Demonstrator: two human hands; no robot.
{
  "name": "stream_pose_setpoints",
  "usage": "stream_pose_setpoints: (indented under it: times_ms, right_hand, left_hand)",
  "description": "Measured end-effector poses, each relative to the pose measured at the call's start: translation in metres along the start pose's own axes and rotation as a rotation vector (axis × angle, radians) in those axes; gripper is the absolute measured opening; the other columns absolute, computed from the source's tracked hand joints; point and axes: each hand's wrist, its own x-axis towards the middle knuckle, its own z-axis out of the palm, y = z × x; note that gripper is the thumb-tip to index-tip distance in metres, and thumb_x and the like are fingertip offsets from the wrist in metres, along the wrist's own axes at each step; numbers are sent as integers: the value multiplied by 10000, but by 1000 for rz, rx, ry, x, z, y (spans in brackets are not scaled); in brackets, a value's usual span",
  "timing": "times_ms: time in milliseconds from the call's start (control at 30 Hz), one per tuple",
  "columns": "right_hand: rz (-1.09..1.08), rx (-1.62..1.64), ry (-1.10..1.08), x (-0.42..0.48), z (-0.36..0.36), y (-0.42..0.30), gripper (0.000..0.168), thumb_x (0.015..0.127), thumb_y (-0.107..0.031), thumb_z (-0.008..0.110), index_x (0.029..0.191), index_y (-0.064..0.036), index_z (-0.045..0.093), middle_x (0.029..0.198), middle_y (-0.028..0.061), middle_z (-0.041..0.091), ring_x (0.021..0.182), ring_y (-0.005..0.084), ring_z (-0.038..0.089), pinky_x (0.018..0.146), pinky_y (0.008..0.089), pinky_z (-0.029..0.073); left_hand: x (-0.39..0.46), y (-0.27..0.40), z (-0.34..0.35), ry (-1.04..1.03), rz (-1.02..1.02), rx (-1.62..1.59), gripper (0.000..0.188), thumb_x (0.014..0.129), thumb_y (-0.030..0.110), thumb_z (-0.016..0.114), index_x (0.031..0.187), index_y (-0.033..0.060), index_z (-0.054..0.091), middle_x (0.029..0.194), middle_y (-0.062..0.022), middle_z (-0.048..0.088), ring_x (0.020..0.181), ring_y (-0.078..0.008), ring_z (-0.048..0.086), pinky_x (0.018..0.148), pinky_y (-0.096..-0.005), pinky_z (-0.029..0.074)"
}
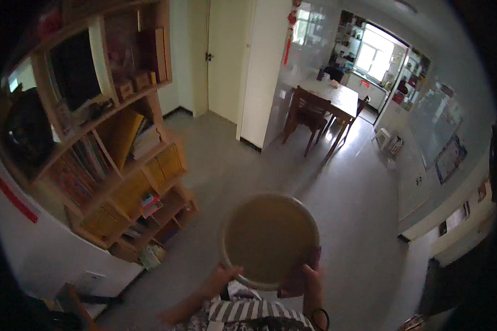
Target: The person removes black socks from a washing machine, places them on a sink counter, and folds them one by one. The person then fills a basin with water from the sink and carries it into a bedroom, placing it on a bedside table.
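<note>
A round tan basin (pixel 271 240) with a pale rim is held out in front of my body over the grey floor. On its near left rim, my left hand (pixel 228 275) is closed with the thumb over the edge. At the near right, my right hand (pixel 311 273) grips the rim along with a dark reddish cloth (pixel 294 282), which hangs partly over the basin's edge. What the basin contains, if anything, is too dim to tell. A striped garment shows below the basin, and a dark band circles my right wrist.
A wooden shelf unit (pixel 149 159) with books and drawers stands at the left. Ahead are a cream door (pixel 227 62), a wall corner, a dining table (pixel 335 94) and a wooden chair (pixel 308 108). A white stool (pixel 382 137) sits by the right wall, before a kitchen doorway.
</note>
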Motion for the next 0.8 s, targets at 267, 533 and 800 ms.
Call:
stream_pose_setpoints:
  times_ms: [267, 533, 800]
  right_hand:
    - [148, 18, -140, 261, 115, -71, 589, 686, -77, 613, 1235, 14, 420, 1127, 97, 529, 1030, 206, 507, 903, 342, 410]
    - [92, -80, -399, 507, 194, -64, 583, 691, -63, 594, 1248, 15, 441, 1156, 90, 537, 1070, 201, 511, 902, 331, 421]
    - [233, -302, -614, 692, 350, -74, 485, 676, -67, 609, 1144, 12, 511, 1001, 65, 593, 907, 167, 573, 799, 307, 471]
  left_hand:
    - [225, 157, -33, 109, 30, -295, 313, 806, 310, 642, 961, 41, 613, 867, -37, 580, 811, -141, 558, 722, -295, 461]
    - [371, 233, -65, 304, -70, -347, 508, 795, 253, 644, 1198, 3, 463, 1075, -94, 576, 949, -179, 572, 798, -328, 470]
    - [504, 300, -130, 503, 92, -545, 637, 803, 287, 659, 1294, -10, 381, 1172, -121, 543, 1032, -217, 545, 860, -348, 448]
